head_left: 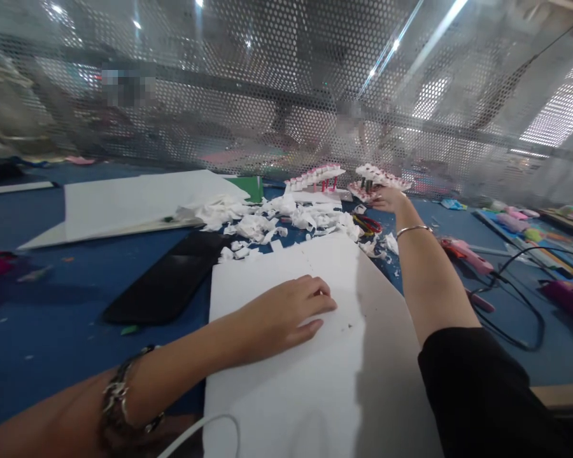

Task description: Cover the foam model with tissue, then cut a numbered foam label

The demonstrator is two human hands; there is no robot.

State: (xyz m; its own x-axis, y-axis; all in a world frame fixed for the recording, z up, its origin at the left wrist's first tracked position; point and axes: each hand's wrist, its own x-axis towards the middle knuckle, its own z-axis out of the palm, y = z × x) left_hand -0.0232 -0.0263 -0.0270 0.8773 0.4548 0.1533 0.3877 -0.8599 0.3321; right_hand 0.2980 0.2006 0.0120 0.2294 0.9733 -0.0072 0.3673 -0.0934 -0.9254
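Observation:
My left hand (pixel 296 312) lies on a large white foam board (pixel 286 394), fingers loosely spread and slightly bent, holding nothing. At the far side of the table, my right hand (pixel 386 198) reaches forward and grips a small white model (pixel 381 177) by its lower part. This model has a raised, red-dotted top on dark posts; most of my fingertips are hidden behind it. Just left of it stands a similar white model (pixel 315 178) with a sloping top on red posts. Torn white scraps (pixel 253 226) are heaped between the models and the board.
A black flat case (pixel 167 280) and white folded sheets (pixel 134 203) lie on the left. On the right are a pink glue gun (pixel 468 254), its black cable (pixel 537 324) and coloured craft supplies (pixel 530 229). A perforated metal screen (pixel 248 95) rises behind the table.

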